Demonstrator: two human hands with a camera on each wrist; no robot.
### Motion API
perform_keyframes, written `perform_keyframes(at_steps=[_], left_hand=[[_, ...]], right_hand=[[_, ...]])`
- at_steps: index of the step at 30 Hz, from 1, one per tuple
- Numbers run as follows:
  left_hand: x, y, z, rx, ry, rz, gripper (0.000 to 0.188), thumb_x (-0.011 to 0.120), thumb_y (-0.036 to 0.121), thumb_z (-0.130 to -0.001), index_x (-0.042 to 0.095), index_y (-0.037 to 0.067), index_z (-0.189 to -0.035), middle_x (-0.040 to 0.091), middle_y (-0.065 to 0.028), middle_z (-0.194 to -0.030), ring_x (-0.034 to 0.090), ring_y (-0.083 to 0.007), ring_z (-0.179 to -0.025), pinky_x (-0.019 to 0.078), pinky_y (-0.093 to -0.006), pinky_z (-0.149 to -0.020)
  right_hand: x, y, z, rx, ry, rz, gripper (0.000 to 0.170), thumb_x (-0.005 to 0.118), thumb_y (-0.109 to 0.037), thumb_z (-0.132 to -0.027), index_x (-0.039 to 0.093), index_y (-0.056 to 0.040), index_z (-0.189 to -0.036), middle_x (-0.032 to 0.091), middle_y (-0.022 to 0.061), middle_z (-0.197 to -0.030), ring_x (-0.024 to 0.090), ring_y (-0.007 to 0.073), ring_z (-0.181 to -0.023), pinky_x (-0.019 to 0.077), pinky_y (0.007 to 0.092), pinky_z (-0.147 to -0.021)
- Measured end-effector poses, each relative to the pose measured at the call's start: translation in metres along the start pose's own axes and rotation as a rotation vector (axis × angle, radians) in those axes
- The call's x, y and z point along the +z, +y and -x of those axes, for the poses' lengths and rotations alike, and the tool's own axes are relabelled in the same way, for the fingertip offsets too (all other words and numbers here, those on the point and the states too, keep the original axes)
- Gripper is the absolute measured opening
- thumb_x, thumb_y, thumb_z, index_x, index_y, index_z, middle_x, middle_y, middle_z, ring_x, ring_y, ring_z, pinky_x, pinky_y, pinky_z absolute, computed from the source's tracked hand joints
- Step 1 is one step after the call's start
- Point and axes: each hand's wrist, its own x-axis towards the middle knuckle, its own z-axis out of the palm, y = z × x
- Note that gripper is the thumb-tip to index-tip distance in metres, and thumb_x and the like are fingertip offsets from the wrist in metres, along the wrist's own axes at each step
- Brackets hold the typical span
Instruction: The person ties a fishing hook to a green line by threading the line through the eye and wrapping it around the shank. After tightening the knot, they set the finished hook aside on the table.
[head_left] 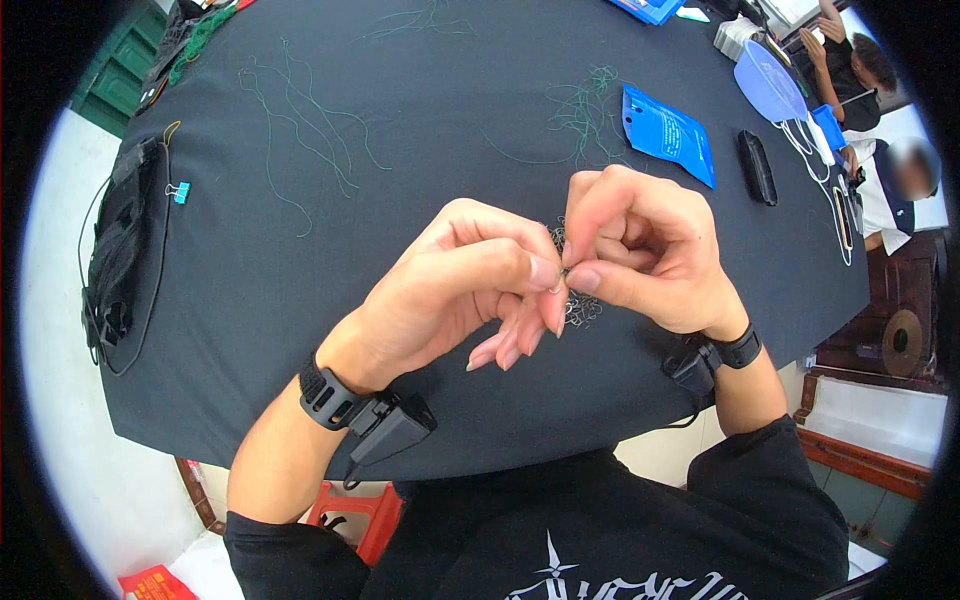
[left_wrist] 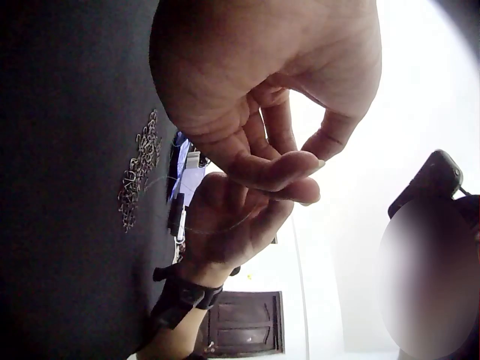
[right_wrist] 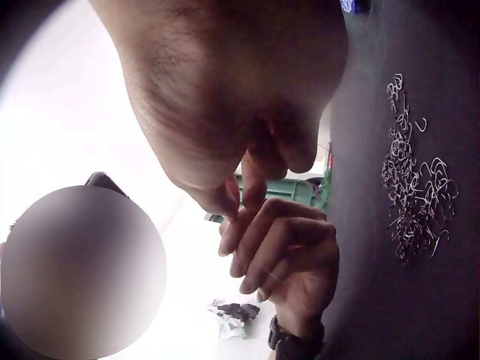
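Observation:
My left hand (head_left: 455, 285) pinches a tiny shiny fish hook (head_left: 555, 290) between thumb and forefinger, its other fingers stretched out below. Against it, the thumb and forefinger of my right hand (head_left: 650, 250) pinch at the same spot, the remaining fingers curled. A thin thread (left_wrist: 217, 229) loops between the hands in the left wrist view. Most of the hook is hidden by the fingertips. Beneath the hands, a heap of small metal fish hooks (right_wrist: 409, 199) lies on the dark cloth, partly covered by the hands in the head view.
Loose green threads (head_left: 315, 130) and a tangled green bundle (head_left: 590, 110) lie farther back on the table. A blue pouch (head_left: 668, 138) and black case (head_left: 757, 168) are at right. Black netting (head_left: 125, 245) with a blue clip (head_left: 180, 193) is at left. Other people sit beyond.

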Motion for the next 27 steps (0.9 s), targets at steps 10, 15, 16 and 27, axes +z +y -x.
perform_keyframes(at_steps=[10,15,16,27], left_hand=[[-0.001,-0.001,0.000,0.002,-0.009,-0.007,0.022,0.056,0.012,-0.097,0.068,-0.004,-0.087,0.071,-0.0169,-0.079,0.067,-0.0146,-0.055,0.0483,-0.0206,-0.038],[0.000,-0.001,0.000,-0.007,-0.003,0.005,0.022,0.056,0.012,-0.097,0.068,-0.004,-0.087,0.071,-0.0169,-0.080,0.067,-0.0146,-0.056,0.0493,-0.0207,-0.039],[0.000,0.000,0.000,-0.011,-0.005,0.011,0.022,0.056,0.012,-0.097,0.068,-0.004,-0.087,0.071,-0.0169,-0.080,0.067,-0.0146,-0.056,0.0496,-0.0208,-0.040],[0.008,0.004,-0.001,-0.017,0.091,-0.068,0.028,0.052,0.014,-0.091,0.065,-0.010,-0.085,0.066,-0.0200,-0.074,0.059,-0.0208,-0.046,0.0445,-0.0269,-0.037]], right_hand=[[0.002,0.000,0.002,0.046,-0.001,-0.040,0.012,0.073,-0.004,-0.090,0.065,-0.0046,-0.100,0.043,-0.0091,-0.059,0.030,-0.0005,-0.051,0.0210,0.0229,-0.048],[0.004,-0.001,0.003,0.072,0.005,-0.064,0.011,0.073,-0.005,-0.091,0.065,-0.0044,-0.100,0.049,-0.0078,-0.062,0.034,-0.0008,-0.051,0.0234,0.0219,-0.048],[0.003,-0.001,0.003,0.071,0.004,-0.051,0.011,0.072,-0.005,-0.092,0.065,-0.0043,-0.100,0.050,-0.0076,-0.062,0.035,-0.0007,-0.051,0.0242,0.0215,-0.048],[0.009,0.001,0.003,0.069,0.048,-0.047,0.011,0.068,-0.007,-0.096,0.064,-0.0029,-0.105,0.059,-0.0030,-0.067,0.047,0.0001,-0.054,0.0324,0.0207,-0.049]])
